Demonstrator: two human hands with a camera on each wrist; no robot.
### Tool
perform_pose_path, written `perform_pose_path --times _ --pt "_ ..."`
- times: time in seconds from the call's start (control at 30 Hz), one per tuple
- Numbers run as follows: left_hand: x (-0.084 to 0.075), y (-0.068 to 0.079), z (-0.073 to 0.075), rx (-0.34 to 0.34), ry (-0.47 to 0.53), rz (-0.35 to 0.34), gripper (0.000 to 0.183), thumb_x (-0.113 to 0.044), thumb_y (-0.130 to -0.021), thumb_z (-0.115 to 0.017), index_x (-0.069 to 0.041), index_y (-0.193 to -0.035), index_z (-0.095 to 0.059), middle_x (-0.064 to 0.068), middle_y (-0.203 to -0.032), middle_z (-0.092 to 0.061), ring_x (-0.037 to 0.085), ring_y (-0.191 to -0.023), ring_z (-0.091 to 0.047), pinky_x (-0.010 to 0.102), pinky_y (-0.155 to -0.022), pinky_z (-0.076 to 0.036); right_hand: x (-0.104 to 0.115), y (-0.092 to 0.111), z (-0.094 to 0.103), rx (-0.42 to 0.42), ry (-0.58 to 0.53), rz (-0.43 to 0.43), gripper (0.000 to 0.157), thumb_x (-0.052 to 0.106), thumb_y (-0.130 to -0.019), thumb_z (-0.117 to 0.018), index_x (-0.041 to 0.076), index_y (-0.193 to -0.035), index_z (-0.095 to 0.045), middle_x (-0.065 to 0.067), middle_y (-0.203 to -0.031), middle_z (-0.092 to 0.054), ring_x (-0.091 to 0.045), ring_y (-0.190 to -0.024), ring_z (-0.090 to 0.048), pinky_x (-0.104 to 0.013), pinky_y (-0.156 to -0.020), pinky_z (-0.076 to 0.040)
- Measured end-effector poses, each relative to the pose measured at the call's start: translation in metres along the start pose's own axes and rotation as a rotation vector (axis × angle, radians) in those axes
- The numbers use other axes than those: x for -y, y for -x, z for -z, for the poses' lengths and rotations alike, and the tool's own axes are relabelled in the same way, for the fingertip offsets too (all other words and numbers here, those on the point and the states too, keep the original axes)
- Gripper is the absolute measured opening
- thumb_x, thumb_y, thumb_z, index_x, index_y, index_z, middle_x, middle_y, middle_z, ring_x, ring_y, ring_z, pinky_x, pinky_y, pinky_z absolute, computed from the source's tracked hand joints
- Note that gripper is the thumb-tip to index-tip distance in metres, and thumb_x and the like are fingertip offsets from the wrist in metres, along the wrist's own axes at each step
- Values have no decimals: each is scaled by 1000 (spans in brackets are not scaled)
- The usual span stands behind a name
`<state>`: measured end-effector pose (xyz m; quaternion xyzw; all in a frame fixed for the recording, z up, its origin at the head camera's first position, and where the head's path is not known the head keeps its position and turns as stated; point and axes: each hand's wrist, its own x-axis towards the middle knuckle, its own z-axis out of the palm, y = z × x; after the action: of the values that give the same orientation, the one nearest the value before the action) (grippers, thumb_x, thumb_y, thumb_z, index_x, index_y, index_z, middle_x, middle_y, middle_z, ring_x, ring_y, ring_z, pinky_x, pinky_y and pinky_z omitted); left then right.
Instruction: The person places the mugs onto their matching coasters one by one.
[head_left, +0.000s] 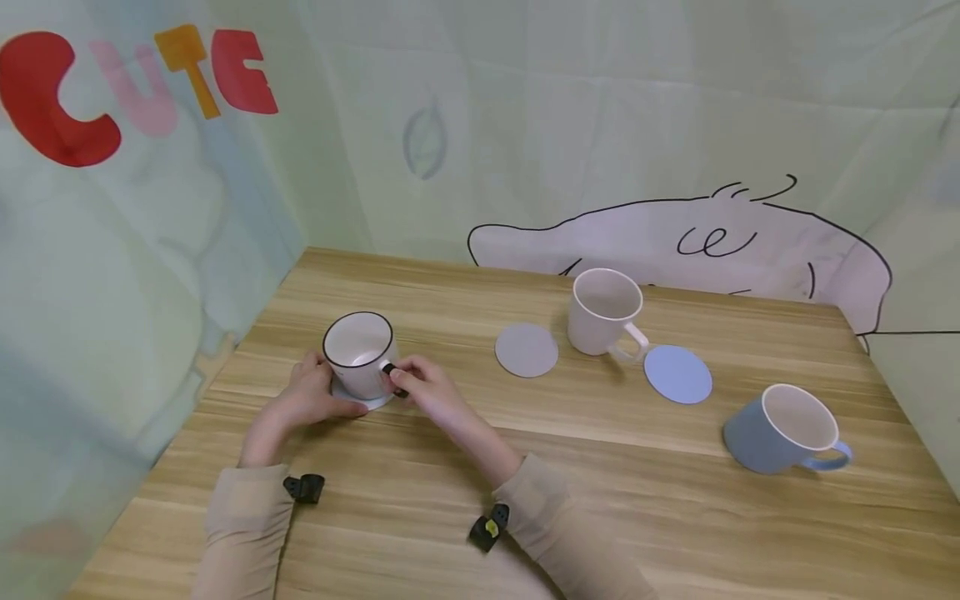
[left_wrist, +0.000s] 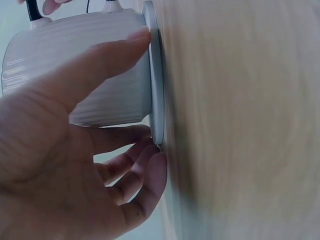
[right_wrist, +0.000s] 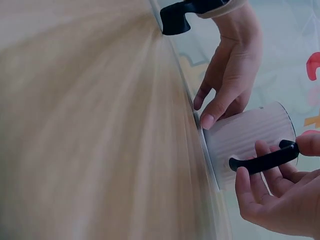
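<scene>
1. Left hand: thumb and curled fingers hold the rim of a thin, round, pale coaster; the thumb lies along the mug's wall.
2. Right hand: pinches the smooth, black, curved handle of the white mug.
3. White mug: ribbed wall, black-lined rim; upright on the pale coaster, at the left of the wood-grain table.
4. Count: three mugs, three coasters.
5. Rightward, in order: flat grey coaster, pale pink mug, its handle just beside the blue coaster, then blue mug.
6. Edges: left table edge near the left hand; a stretch of tabletop separates white mug and grey coaster; creased, printed fabric stands behind.
</scene>
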<state>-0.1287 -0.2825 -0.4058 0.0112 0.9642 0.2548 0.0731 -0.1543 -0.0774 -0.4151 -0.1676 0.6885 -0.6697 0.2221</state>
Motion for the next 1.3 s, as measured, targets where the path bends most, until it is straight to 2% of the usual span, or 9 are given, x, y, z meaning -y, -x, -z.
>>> perform_pose_path --times 0.13,0.37,0.43,0.5,0.57,0.63,0.73,1.07,1.3 --pt "-2 2 2 -4 -14 -9 84 -32 -69 -82 23 -122 -48 31 -113 -42 44 -102 -40 54 -86 -38 -1 1 3 -4 25 31 27 15 -97 -53 -6 -112 -58 -30 -107 -65 -21 -94 -61 -36 -80 -52" --pt "-4 4 3 -22 -21 -23 82 -32 -69 -82 21 -123 -49 32 -112 -45 46 -103 -43 56 -89 -39 0 4 6 21 8 34 28 14 -97 -53 -7 -115 -56 -31 -110 -65 -39 -106 -61 -50 -90 -50" --pt "-5 5 4 -23 -24 -24 83 -32 -69 -82 21 -124 -48 32 -112 -46 46 -103 -43 57 -89 -39 0 5 7 28 19 35 28 13 -97 -53 -7 -116 -56 -30 -111 -65 -41 -109 -59 -50 -91 -50" --pt "-5 5 5 -20 -25 -24 84 -33 -70 -82 21 -124 -47 32 -111 -46 47 -103 -44 57 -89 -40 1 7 8 31 43 44 29 13 -96 -54 -7 -116 -56 -29 -112 -65 -41 -109 -60 -47 -90 -51" --pt "-5 6 6 -15 -23 -21 85 -34 -70 -82 22 -124 -46 33 -112 -46 48 -104 -44 58 -90 -40 2 8 9 26 84 60 29 14 -96 -54 -6 -117 -56 -26 -112 -66 -36 -105 -62 -38 -87 -53" --pt "-6 6 8 -6 -22 -14 87 -35 -71 -81 23 -124 -44 35 -114 -46 50 -106 -44 59 -91 -40 2 9 10 18 122 70 30 15 -96 -55 -4 -118 -57 -23 -113 -66 -29 -102 -62 -28 -83 -52" --pt "-5 6 10 8 -26 -3 91 -36 -72 -81 24 -127 -39 38 -117 -45 54 -109 -44 61 -93 -40 2 11 12 14 153 75 30 15 -96 -56 -1 -121 -57 -20 -115 -64 -23 -102 -61 -20 -80 -48" --pt "-8 7 15 27 -31 15 98 -36 -73 -80 27 -130 -31 41 -121 -42 56 -112 -43 64 -96 -39 6 21 22 -21 222 75 35 18 -95 -56 3 -127 -54 -14 -120 -63 -26 -109 -59 -27 -86 -49" --pt "-13 10 21 8 -33 9 98 -35 -73 -80 27 -131 -30 45 -125 -38 58 -115 -38 67 -98 -36 8 25 30 -30 222 90 34 17 -96 -55 4 -127 -53 -17 -122 -60 -27 -110 -58 -31 -89 -48"
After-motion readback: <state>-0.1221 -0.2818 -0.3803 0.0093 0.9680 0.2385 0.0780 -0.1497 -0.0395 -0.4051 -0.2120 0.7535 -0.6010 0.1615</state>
